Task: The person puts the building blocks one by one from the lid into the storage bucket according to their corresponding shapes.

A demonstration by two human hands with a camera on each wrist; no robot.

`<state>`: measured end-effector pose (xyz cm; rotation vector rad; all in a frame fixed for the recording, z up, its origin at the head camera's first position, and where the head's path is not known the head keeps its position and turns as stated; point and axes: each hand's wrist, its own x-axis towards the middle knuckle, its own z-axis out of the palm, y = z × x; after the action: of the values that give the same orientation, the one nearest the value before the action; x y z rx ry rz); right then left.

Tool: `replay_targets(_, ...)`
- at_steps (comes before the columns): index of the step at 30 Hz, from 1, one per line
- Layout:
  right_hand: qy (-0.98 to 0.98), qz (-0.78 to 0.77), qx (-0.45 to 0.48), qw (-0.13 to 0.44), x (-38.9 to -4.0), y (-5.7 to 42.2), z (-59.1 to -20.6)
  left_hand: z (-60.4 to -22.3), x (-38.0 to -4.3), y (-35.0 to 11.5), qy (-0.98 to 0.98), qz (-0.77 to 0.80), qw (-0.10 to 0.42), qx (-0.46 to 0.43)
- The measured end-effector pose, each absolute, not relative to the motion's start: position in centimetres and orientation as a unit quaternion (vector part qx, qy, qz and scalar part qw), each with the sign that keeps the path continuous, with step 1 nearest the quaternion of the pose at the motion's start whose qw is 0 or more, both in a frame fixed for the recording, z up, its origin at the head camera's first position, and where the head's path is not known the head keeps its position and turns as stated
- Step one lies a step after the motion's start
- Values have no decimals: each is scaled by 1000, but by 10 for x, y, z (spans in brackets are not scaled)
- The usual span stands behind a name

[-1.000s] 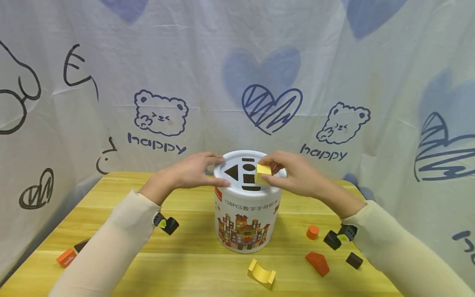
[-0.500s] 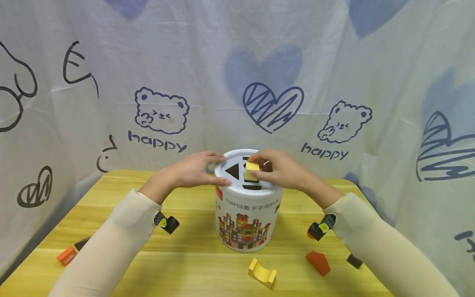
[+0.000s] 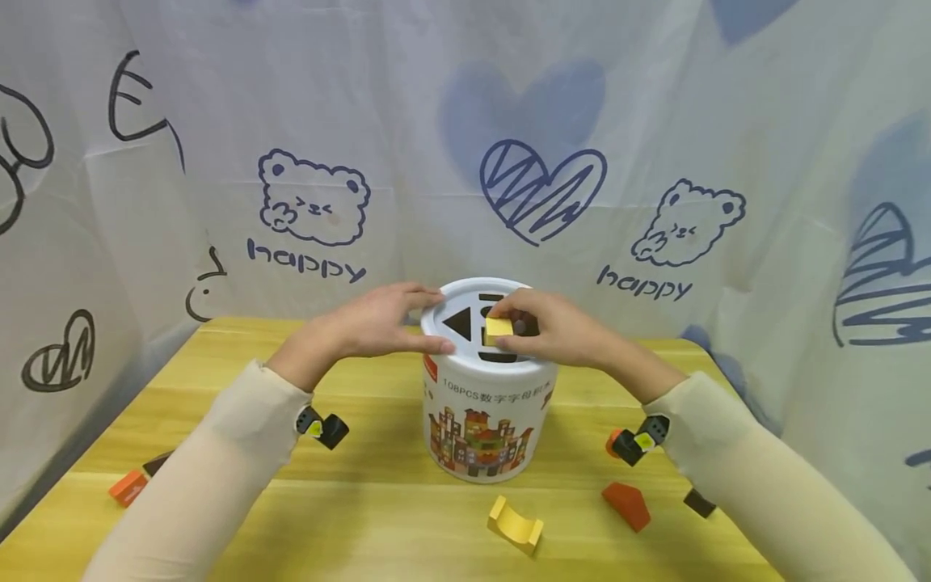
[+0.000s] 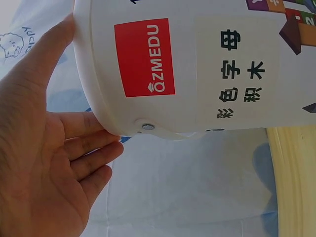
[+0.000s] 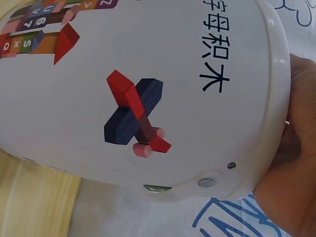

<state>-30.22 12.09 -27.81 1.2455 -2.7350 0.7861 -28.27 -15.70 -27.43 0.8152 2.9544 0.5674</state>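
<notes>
A white lidded bucket (image 3: pixel 483 420) stands upright on the table, its lid (image 3: pixel 465 293) cut with a triangle and other dark shaped holes. My right hand (image 3: pixel 560 330) pinches a small yellow block (image 3: pixel 499 330) low over the holes in the middle of the lid; its lower end is hidden. In the right wrist view the block is out of sight behind the bucket's rim, and only part of the hand shows. At the lid's left rim, my left hand (image 3: pixel 374 319) rests with fairly straight thumb and fingers spread along the edge, as the left wrist view also shows.
In front of the bucket lies a yellow arched block (image 3: pixel 515 525). To the right are a red block (image 3: pixel 627 505), a dark block (image 3: pixel 700 503) and a partly hidden orange block (image 3: pixel 612 441). An orange block (image 3: pixel 128 488) and a dark piece (image 3: pixel 156 464) lie at left.
My right hand has brought the yellow block leftward from the lid's right side to the middle holes, then a little lower. My left hand stays at the rim. The head view has shifted slightly.
</notes>
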Motion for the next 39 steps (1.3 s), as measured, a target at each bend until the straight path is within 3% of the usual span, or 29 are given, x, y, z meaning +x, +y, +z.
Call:
replay_targets(16,-877,246,411,38,-291,128,-268,-269,-280,-159,949,174,6,261)
replay_targets(29,-808,288,486,168,-255,188,-283,-271,-284,-159,950,168,7,265)
replay_targets(39,-803,288,511,105,-241,212,-315,-275,-285,-158,948,169,10,268)
